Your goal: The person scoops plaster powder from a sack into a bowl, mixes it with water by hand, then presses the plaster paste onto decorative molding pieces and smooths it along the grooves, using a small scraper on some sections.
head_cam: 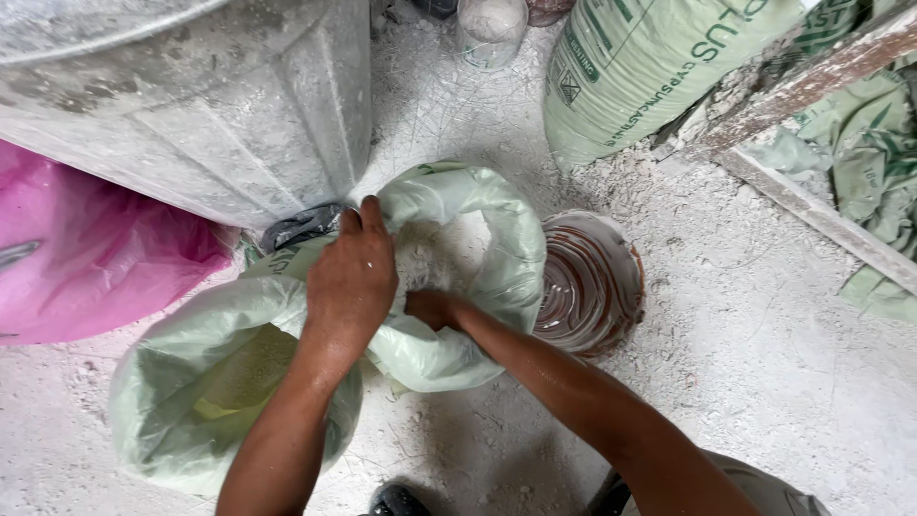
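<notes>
Both forearms rise from six o'clock toward the pale green sack (201, 382) lying on the dusty floor (764, 382). Left hand (351, 282) lies over the sack's rolled rim, fingers pressed together, gripping the plastic. Right hand (430, 308) dips inside the mouth — fingers buried, cannot tell their state. At three o'clock, a brown-streaked bucket (587, 287) touches the rim. At eleven, a grey bin (191, 105) crowds close — open floor lies toward four o'clock.
</notes>
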